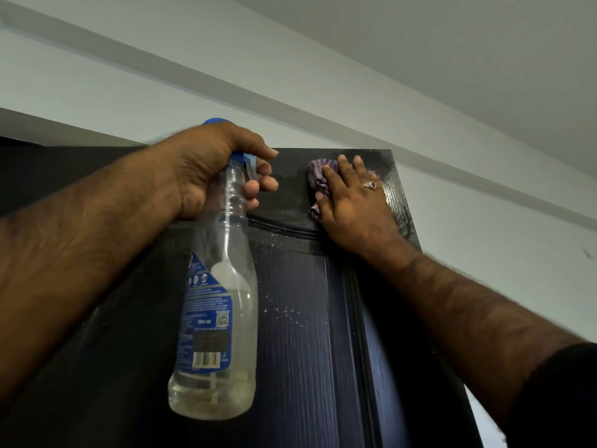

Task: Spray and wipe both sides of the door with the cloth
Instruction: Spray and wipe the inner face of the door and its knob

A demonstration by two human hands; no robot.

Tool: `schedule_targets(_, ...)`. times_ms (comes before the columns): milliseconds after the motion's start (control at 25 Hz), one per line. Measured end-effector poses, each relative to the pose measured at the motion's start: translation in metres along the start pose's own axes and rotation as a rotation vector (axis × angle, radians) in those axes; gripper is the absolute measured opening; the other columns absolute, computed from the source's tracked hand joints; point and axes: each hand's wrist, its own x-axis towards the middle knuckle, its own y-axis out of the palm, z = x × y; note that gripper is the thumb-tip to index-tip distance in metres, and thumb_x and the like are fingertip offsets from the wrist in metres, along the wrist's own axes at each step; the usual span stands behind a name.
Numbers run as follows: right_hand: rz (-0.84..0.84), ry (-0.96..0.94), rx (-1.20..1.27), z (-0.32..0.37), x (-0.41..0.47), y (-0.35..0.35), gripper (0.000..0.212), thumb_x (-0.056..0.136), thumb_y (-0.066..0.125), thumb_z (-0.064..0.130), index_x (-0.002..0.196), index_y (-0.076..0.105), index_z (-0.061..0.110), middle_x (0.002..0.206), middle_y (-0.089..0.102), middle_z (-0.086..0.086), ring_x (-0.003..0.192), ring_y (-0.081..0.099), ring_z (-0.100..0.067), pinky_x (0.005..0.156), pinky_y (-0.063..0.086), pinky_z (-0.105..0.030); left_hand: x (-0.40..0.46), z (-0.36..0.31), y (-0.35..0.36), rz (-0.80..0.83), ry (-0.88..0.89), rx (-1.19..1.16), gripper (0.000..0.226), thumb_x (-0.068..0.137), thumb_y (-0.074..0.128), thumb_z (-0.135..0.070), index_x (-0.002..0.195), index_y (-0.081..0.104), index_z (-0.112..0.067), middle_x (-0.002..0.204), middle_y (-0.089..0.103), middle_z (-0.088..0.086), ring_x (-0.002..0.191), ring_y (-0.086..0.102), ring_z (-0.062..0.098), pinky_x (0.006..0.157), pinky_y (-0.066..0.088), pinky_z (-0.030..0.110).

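A tall dark door (307,334) with a recessed panel fills the lower middle of the view, seen from below. Droplets speckle its panel and its top right corner shines wet. My left hand (213,169) grips the neck of a clear spray bottle (219,318) with a blue trigger head and blue label, fingers curled round the trigger, nozzle near the door's top. My right hand (349,202) lies flat with straight fingers on a purple striped cloth (318,176), pressing it against the door's upper right corner. Most of the cloth is hidden under the hand.
A pale wall (484,253) runs to the right of the door's edge. Above are a white ceiling (420,59) and a ceiling beam (226,82). A dark frame or surface (48,169) extends left of the door top.
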Motion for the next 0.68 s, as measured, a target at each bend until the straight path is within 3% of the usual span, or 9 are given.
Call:
schedule_targets(160,-0.042,-0.026,0.016,-0.01,0.0,-0.007,0.076,0.104,0.021,0.059,0.169,0.031,0.021,0.178,0.019,-0.012,0.166,0.009,-0.033,0.134,0.01,-0.052,0.004,-0.003,-0.009,0.024,-0.009,-0.007,0.019,0.087,0.075,-0.025,0.086,0.067,-0.008,0.078,0.075,0.011,0.043,0.055,0.01,0.047,0.053,0.023)
schedule_targets(240,-0.116,0.064,0.017,-0.01,0.01,-0.013,0.079,0.101,0.022,0.057,0.167,0.035,0.018,0.176,0.024,-0.015,0.165,0.014,-0.037,0.133,0.013,-0.054,0.011,-0.007,-0.009,0.046,-0.02,-0.025,0.019,0.087,0.075,-0.025,0.086,0.067,-0.008,0.079,0.075,0.012,0.043,0.055,0.01,0.047,0.053,0.023)
schedule_targets(400,-0.075,0.03,-0.056,-0.015,0.027,-0.036,0.079,0.101,0.019,0.054,0.169,0.027,0.016,0.178,0.017,-0.017,0.165,0.009,-0.039,0.134,0.009,-0.054,0.022,-0.012,0.007,0.077,-0.007,-0.055,0.018,0.088,0.076,-0.024,0.082,0.065,-0.011,0.079,0.074,0.01,0.044,0.054,0.008,0.048,0.053,0.022)
schedule_targets(520,-0.085,0.114,-0.085,-0.014,0.024,-0.04,0.082,0.1,0.014,0.054,0.17,0.024,0.011,0.176,0.016,-0.024,0.164,0.01,-0.045,0.133,0.009,-0.056,0.025,-0.019,0.013,0.069,0.012,-0.096,0.019,0.086,0.078,-0.023,0.084,0.064,-0.012,0.08,0.074,0.009,0.043,0.054,0.008,0.048,0.054,0.023)
schedule_targets(680,-0.041,-0.275,-0.049,-0.029,-0.026,-0.027,0.076,0.107,0.023,0.055,0.168,0.032,0.012,0.177,0.021,-0.018,0.165,0.012,-0.04,0.134,0.014,-0.053,0.025,-0.02,0.013,0.072,0.027,-0.118,0.02,0.087,0.078,-0.023,0.083,0.063,-0.011,0.079,0.075,0.011,0.042,0.055,0.008,0.049,0.055,0.022)
